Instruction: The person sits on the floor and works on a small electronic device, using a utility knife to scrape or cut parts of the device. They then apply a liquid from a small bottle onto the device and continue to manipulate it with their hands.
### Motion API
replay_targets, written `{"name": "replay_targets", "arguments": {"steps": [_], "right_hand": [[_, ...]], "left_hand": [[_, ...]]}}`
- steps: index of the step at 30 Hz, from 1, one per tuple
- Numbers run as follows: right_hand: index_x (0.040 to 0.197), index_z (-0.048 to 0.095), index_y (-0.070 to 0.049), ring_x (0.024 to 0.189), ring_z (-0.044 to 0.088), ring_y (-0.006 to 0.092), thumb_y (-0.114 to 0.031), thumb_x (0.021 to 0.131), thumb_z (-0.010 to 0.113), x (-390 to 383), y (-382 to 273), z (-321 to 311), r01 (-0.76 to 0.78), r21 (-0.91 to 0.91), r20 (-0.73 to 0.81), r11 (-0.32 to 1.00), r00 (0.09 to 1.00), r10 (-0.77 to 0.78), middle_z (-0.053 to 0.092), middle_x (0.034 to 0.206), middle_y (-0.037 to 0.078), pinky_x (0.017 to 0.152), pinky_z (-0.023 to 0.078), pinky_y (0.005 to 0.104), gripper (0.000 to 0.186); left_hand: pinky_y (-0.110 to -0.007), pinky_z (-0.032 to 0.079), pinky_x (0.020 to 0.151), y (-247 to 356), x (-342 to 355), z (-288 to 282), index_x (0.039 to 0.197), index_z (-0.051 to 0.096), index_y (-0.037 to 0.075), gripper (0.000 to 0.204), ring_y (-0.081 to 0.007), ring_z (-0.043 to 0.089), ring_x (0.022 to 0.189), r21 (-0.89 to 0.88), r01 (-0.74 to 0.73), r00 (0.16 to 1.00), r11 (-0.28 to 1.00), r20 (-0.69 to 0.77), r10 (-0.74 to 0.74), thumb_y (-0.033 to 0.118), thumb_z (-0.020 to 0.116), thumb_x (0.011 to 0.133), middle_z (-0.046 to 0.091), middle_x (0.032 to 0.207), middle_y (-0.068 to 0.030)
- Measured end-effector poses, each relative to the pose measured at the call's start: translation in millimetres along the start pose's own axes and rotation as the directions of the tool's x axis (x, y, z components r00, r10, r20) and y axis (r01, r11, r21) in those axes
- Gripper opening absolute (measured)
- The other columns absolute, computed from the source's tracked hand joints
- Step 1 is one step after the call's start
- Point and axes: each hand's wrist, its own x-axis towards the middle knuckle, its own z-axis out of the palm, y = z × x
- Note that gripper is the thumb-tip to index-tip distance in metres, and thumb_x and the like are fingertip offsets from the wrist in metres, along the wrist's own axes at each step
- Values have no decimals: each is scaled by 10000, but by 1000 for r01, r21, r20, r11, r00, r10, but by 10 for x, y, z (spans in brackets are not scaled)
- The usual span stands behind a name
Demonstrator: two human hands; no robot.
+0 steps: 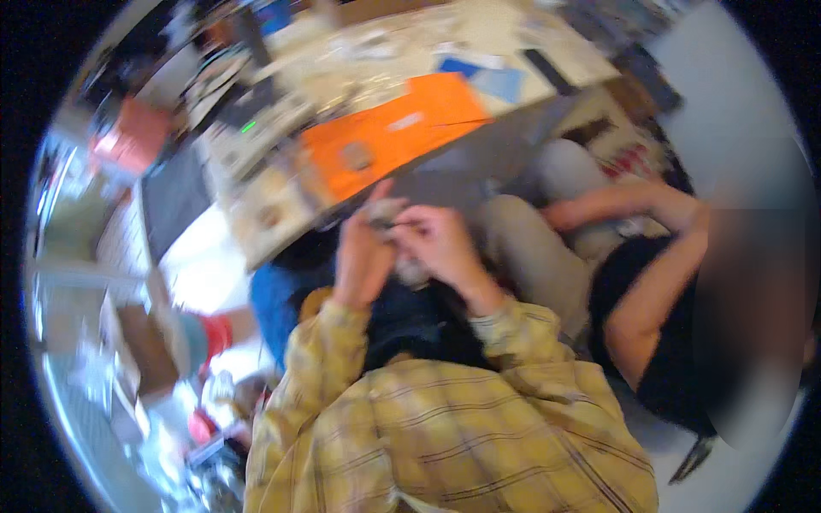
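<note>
Cluttered table (479, 38) behind; hands (402, 244) raised, pinching small object (385, 212).

A flat orange sheet (389, 137) lies on the cluttered pale tabletop (479, 34). Blue paper pieces (487, 77) sit beyond it. Another person's bare forearm (616, 201) rests nearby.

— What is that between the hands?

— A small pale grey object (386, 214), blurred, its shape unclear — lumpy, maybe crumpled. It sits pinched between the fingertips of the left hand (361, 256) and the right hand (440, 244).

— Where is it?

— Held up above the lap, just below the edge of the table (282, 231).
</note>
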Motion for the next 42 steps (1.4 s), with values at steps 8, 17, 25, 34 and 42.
{"name": "replay_targets", "arguments": {"steps": [8, 17, 25, 34, 42], "right_hand": [[964, 664, 13, 490, 530, 66, -80, 930, 647, 18, -247, 0, -203, 79, 132, 976, 973, 192, 654, 671, 47, 419, 360, 234, 101], [939, 656, 28, 529, 584, 90, -51, 914, 657, 89, -251, -7, -176, 2, 118, 984, 978, 174, 665, 698, 57, 481, 440, 257, 82], [938, 660, 20, 526, 583, 88, -50, 912, 658, 36, -428, -67, -214, 14, 125, 977, 970, 210, 655, 657, 51, 476, 422, 254, 75], [945, 661, 19, 535, 595, 96, -48, 909, 662, 86, -329, -25, -148, -39, 113, 988, 982, 151, 662, 671, 53, 492, 434, 255, 76], [962, 655, 29, 566, 601, 95, -51, 913, 651, 164, -602, -164, -137, -173, 111, 975, 981, 158, 676, 716, 62, 515, 450, 256, 94]], "left_hand": [[-384, 528, 846, 45, -61, -142, 1494, 378, 77, 499, -230, 587, 1093, -168, 13, 996, 986, 84, 1, 292, 299, 1051, 593, 1228, -94], [-408, 539, 792, -8, 1, -164, 1510, 341, 82, 505, -242, 586, 1079, -46, -17, 999, 999, 27, 18, 327, 291, 1071, 586, 1224, -82], [-373, 443, 1009, 22, 9, -184, 1499, 359, 84, 496, -231, 571, 1112, -75, -22, 1000, 997, -11, 21, 333, 258, 1082, 585, 1235, -82], [-355, 451, 955, -8, -46, -108, 1493, 368, 77, 492, -216, 575, 1084, 27, -8, 999, 1000, 47, 6, 336, 281, 1085, 597, 1215, -72], [-305, 436, 909, 88, -37, -83, 1444, 441, 101, 464, -155, 553, 1031, 81, 14, 998, 997, -58, -9, 351, 253, 1102, 589, 1167, -34]]}}
